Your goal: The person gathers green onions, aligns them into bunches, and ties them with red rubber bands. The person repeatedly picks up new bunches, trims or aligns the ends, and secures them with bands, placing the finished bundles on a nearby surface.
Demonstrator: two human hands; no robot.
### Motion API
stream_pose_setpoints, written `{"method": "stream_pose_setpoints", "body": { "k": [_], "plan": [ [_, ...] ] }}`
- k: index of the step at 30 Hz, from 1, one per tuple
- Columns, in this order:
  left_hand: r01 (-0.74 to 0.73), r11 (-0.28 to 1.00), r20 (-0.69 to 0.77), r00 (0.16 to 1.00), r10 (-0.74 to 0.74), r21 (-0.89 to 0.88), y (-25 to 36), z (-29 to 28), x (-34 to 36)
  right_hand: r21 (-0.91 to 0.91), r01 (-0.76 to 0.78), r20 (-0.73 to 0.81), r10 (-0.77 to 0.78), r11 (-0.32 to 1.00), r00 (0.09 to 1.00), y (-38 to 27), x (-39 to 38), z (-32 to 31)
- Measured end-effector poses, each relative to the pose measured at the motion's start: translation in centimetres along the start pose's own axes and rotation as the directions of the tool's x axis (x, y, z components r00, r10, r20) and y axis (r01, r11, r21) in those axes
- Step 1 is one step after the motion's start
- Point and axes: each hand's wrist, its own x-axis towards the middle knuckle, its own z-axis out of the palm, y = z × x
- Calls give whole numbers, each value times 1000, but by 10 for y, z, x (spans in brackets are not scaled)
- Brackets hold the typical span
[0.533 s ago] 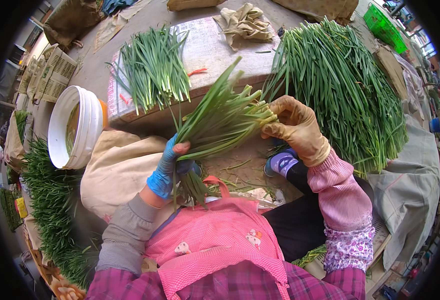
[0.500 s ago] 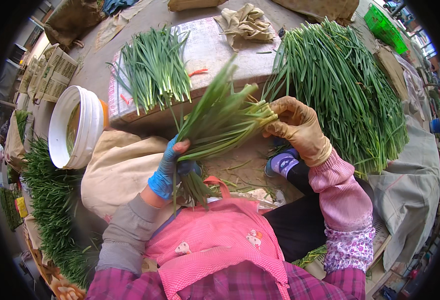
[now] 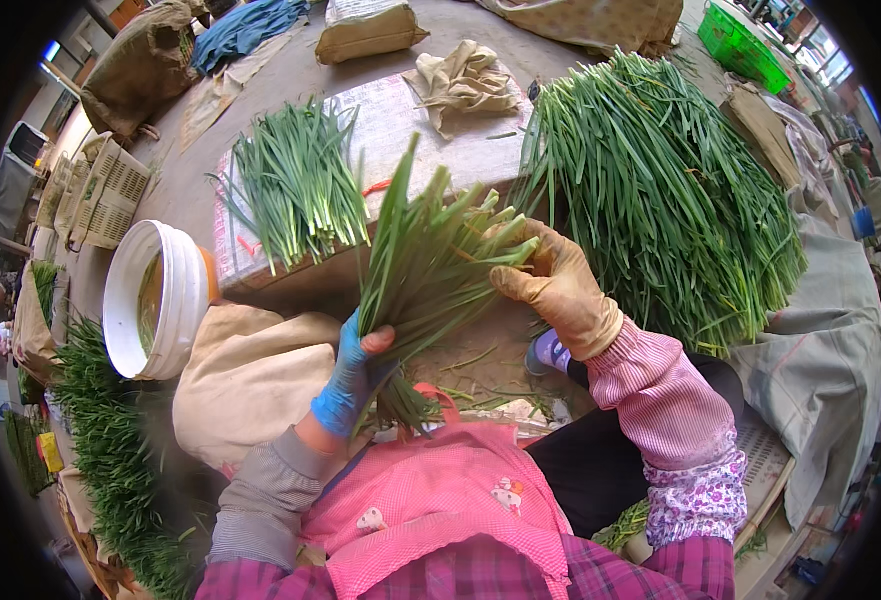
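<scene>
- The left hand (image 3: 353, 375), in a blue glove with a bare thumb tip, had its fingers clamped round the root end of a bunch of green chives (image 3: 429, 275), near the body and just above the pink apron (image 3: 431, 510)
- The bunch's long axis ran from that near-left grip up and to the far right, its leaf tips fanning out over the near edge of the low board (image 3: 401, 125)
- The right hand (image 3: 559, 290), in a tan glove, lay against the right side of the bunch toward its leafy end, fingers curled among the blades; whether they pinched any blade could not be told
- So the left hand was nearer the roots, the right nearer the tips
- A small spread of chives (image 3: 296, 185) lay on the board's left; a big heap of chives (image 3: 661, 190) lay to the right, just beside the right hand
- A white bucket (image 3: 151, 300) stood on the left, well apart from both hands, and a crumpled tan cloth (image 3: 466, 80) lay at the far side
</scene>
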Motion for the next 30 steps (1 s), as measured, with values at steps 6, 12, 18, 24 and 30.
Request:
{"method": "stream_pose_setpoints", "body": {
  "k": [6,12,18,24,30],
  "plan": [
    [180,970,50,983,-174,-163,8,-13,-3,43,116,95,-120,992,988,-15,3,4],
    [-28,1000,-89,996,29,7,23,13,-4,-622,333,-17,-437,709,899,-53,10,-17],
    [-49,986,-35,998,56,159,19,16,-3,-770,493,226,-550,405,804,-13,24,-17],
    [-52,994,-208,975,71,98,23,1,0,507,293,52,-369,810,928,-67,3,-45],
    [-117,979,-302,939,164,167,26,14,5,-869,290,120,-397,402,910,-60,7,-34]
  ]
}}
